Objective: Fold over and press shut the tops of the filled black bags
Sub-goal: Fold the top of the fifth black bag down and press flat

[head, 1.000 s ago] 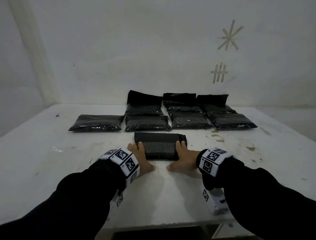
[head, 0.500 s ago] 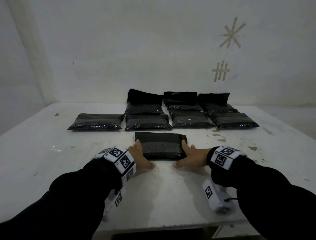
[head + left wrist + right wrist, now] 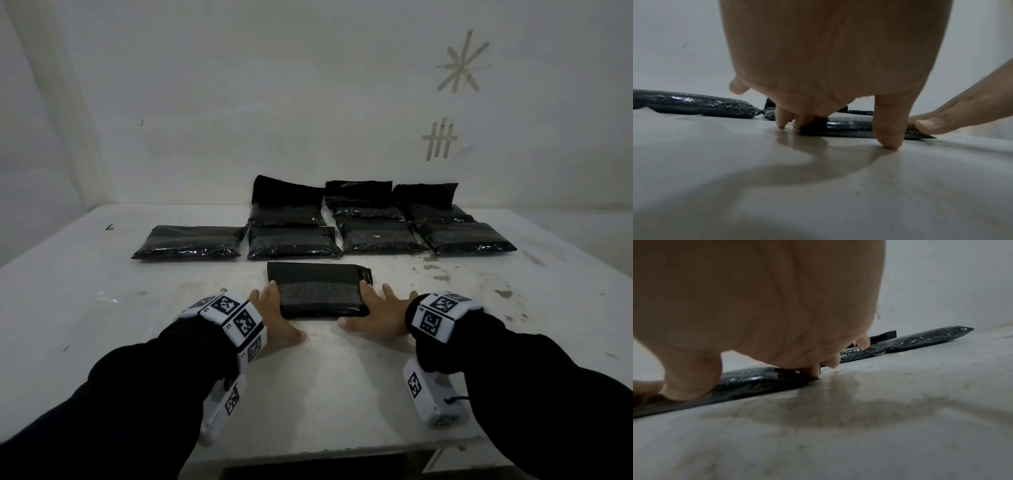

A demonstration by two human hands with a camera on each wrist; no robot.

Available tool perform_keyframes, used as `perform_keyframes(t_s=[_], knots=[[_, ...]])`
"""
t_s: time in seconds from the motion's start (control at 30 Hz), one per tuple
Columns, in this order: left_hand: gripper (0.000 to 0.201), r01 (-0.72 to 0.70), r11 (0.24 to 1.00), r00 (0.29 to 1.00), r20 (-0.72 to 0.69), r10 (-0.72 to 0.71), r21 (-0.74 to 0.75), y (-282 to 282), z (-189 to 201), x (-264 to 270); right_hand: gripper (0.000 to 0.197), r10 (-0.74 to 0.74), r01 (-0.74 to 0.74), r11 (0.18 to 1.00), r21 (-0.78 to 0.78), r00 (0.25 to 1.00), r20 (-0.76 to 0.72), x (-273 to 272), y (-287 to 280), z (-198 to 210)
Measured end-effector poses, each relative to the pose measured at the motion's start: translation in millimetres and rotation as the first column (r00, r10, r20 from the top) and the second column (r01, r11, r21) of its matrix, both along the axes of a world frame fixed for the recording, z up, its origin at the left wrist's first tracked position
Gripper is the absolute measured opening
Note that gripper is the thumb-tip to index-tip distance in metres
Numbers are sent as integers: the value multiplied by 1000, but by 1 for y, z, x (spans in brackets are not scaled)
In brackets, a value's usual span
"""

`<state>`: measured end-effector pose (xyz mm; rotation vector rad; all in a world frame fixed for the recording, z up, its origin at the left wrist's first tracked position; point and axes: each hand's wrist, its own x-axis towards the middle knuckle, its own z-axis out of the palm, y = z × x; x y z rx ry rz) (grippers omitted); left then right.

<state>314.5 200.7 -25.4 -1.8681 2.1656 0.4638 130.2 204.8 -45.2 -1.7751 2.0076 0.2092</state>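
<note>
In the lower middle of the head view, a flat black bag (image 3: pixel 318 291) lay on the white table (image 3: pixel 102 291), its top flap folded over onto its body. The left hand (image 3: pixel 274 317) rested at the bag's left end and the right hand (image 3: pixel 376 313) at its right end. Both hands were spread, fingers fairly straight and apart, with the inner fingers lying on the bag's ends and the thumbs stretched along its near edge on the table. Neither hand was curled around the bag.

From the left wrist, the left hand (image 3: pixel 828 65) filled the top of the frame, its fingertips (image 3: pixel 889 142) down on the table and against the bag (image 3: pixel 851 126) at mid frame; the right hand's thumb (image 3: pixel 931 125) entered from the right edge and lay on the bag's far end. From the right wrist, the right hand (image 3: pixel 756 305) covered the upper left of the frame, fingers pressed on the end of the bag (image 3: pixel 748 382), which ran as a thin dark strip from lower left toward the centre.

Above the bag in the head view, a row of four closed bags (image 3: pixel 291 241) lay side by side across the middle of the frame. Behind them, against the wall, stood three more bags (image 3: pixel 287 205) with their tops upright and unfolded. Brown stains (image 3: pixel 433 270) marked the table just right of the near bag. Tape marks (image 3: pixel 462 63) showed on the wall in the upper right. White bands with black square patterns (image 3: pixel 233 317) wrapped both wrists over black sleeves (image 3: pixel 137 394).
</note>
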Motion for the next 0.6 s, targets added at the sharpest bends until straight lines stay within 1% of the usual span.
perform_keyframes(t_s=[0.1,0.2,0.3,0.37,0.43,0.5,0.6], knots=[[94,4,1000,1000,18,-4,-25,2,-2,0,96,2,-2,999,-34,1000,9,2,3,0],[92,-1,999,1000,4,1,-37,4,-2,-1,97,12,-11,999,-44,1000,3,4,5,-2],[92,-3,998,1000,-31,1,-62,1,-3,0,98,24,-26,999,-41,998,-59,1,1,2],[96,1,999,999,-49,-4,-54,-8,-6,0,97,48,-55,997,-62,993,-109,0,-4,6],[99,33,995,999,0,-34,-89,-16,-14,0,91,99,-112,991,-73,983,-152,0,-9,7],[96,72,989,995,74,-63,-126,-19,-22,-2,84,142,-154,987,-40,967,-213,4,-11,5],[95,108,984,982,168,-84,-139,-21,-24,-2,82,171,-200,978,-55,927,-334,8,-13,3]])
